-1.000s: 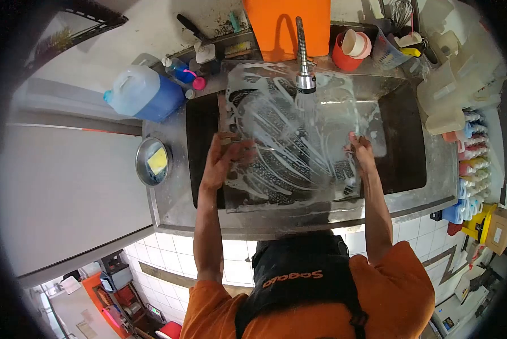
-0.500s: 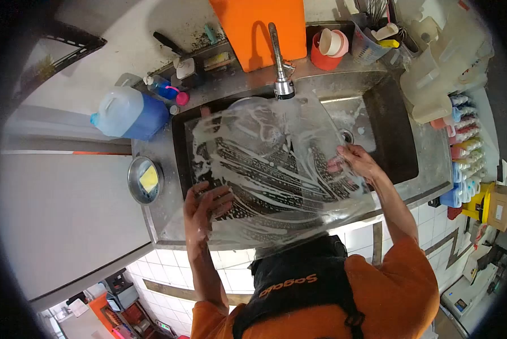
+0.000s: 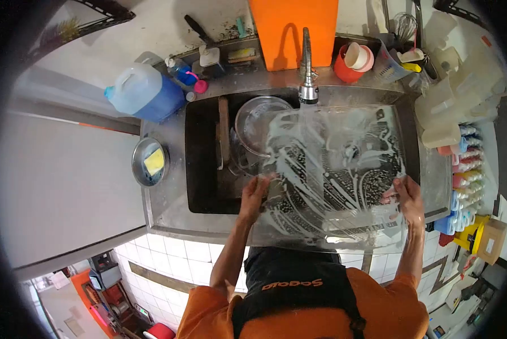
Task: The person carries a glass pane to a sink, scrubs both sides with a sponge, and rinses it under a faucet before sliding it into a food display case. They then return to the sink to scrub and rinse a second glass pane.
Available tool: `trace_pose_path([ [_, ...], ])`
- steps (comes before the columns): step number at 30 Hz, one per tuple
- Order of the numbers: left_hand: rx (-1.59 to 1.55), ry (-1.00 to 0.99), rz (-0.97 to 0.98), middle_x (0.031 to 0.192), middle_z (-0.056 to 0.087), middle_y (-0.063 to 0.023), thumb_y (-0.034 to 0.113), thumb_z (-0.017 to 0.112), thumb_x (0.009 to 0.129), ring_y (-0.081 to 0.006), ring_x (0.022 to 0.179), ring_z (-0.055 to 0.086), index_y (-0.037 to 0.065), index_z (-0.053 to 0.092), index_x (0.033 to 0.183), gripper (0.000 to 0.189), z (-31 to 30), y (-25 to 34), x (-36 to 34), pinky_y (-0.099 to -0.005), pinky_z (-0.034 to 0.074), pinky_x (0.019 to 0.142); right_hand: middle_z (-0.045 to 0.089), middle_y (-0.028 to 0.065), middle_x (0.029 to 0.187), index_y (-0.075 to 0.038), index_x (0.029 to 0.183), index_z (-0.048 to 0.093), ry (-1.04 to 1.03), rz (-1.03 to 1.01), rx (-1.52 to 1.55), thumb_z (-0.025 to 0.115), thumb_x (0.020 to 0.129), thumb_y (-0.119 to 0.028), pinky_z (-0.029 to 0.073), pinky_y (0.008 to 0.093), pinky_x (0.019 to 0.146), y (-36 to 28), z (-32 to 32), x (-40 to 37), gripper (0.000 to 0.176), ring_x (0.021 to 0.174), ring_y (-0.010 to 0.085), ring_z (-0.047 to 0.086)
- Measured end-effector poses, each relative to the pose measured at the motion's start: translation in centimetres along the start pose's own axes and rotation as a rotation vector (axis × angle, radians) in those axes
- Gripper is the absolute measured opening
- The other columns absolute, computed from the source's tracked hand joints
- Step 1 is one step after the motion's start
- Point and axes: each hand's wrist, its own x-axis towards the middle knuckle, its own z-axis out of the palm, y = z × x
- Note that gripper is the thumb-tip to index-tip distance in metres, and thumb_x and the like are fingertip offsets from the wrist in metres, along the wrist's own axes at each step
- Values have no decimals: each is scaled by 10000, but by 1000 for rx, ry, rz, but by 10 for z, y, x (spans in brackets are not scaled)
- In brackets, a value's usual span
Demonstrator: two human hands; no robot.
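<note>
A large clear sheet (image 3: 332,186), streaked with white suds, lies tilted across the sink and its front edge. Its left edge is gripped by my left hand (image 3: 255,196), the fingers closed around it. At the opposite edge my right hand (image 3: 407,199) holds the sheet too, some fingers showing through from underneath. The faucet (image 3: 308,90) stands over the sheet's far edge. Left of the sheet, partly under it, a round metal bowl (image 3: 252,116) sits in the sink (image 3: 202,198).
A steel bowl with a yellow sponge (image 3: 154,162) stands on the left counter. Behind it are a jug of blue liquid (image 3: 146,93) and a soap bottle (image 3: 180,70). An orange board (image 3: 293,34) leans at the back. Plastic containers (image 3: 442,135) and several bottles line the right.
The clear sheet has shifted right and been turned, uncovering the sink's left part and the metal bowl. My left hand, open before, now grips the left edge; my right hand has moved right.
</note>
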Motion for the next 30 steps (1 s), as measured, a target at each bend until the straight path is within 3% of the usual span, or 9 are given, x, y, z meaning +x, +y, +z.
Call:
trace_pose_path([
  [7, -332, -40, -129, 1300, 560, -130, 311, 546, 994, -223, 1169, 566, 51, 544, 1318, 416, 22, -22, 55, -334, 516, 887, 638, 112, 716, -13, 892, 489, 103, -89, 14, 530, 1006, -215, 541, 296, 551, -18, 1, -15, 236, 625, 197, 668],
  [9, -454, -196, -75, 1422, 431, -178, 262, 552, 986, -315, 1275, 491, 58, 412, 1413, 493, 20, -29, 68, -475, 511, 973, 631, 98, 721, -17, 905, 500, 123, -106, 10, 521, 1010, -223, 532, 280, 533, -11, 0, -10, 232, 632, 185, 669],
  [13, -381, -397, 16, 1469, 358, -223, 166, 581, 961, -408, 1289, 463, 55, 312, 1443, 562, 15, 13, 67, -591, 488, 973, 637, 97, 738, -23, 918, 509, 86, -207, 76, 517, 1010, -260, 542, 279, 527, 32, 6, 20, 254, 640, 178, 670],
  [16, -260, -421, 71, 1486, 348, -209, 222, 592, 959, -417, 1254, 497, 97, 348, 1423, 539, -2, 51, 55, -558, 531, 925, 651, 122, 800, -6, 981, 531, 3, -98, 194, 560, 993, -309, 564, 302, 599, 44, 23, 37, 304, 706, 191, 683],
  [18, -211, -386, 138, 1443, 419, -200, 212, 593, 959, -388, 1187, 565, 67, 380, 1399, 510, -5, 77, 34, -510, 567, 875, 665, 129, 891, -31, 1060, 531, -28, -49, 211, 543, 986, -389, 572, 339, 494, 67, 36, 56, 366, 794, 225, 708],
  [21, -85, -187, 126, 1385, 493, -191, 217, 579, 969, -351, 1105, 627, 33, 410, 1373, 475, -17, 106, 12, -442, 601, 810, 667, 141, 1013, -23, 1118, 521, -74, 49, 262, 542, 981, -408, 582, 369, 485, 63, 63, 72, 410, 876, 253, 705],
  [23, -49, -85, 142, 1359, 506, -206, 84, 548, 964, -340, 1045, 654, 21, 415, 1356, 419, -26, 126, -7, -431, 607, 821, 654, 133, 1140, -27, 1193, 496, -221, 115, 332, 528, 983, -424, 583, 387, 492, 63, 85, 83, 451, 927, 282, 697],
  [26, -32, -25, 218, 1342, 519, -215, 69, 539, 966, -339, 1048, 654, 13, 421, 1345, 401, -41, 150, -39, -418, 613, 795, 614, 137, 1252, -32, 1296, 451, -349, 183, 359, 494, 994, -435, 600, 438, 574, 63, 121, 93, 505, 991, 314, 677],
  [30, 166, 154, 309, 1306, 553, -218, -66, 582, 864, -367, 1020, 663, 7, 407, 1346, 519, -43, 191, -96, -443, 610, 786, 561, 149, 1332, -35, 1373, 392, -587, 138, 396, 442, 1006, -459, 596, 493, 685, 51, 167, 96, 563, 1038, 333, 656],
])
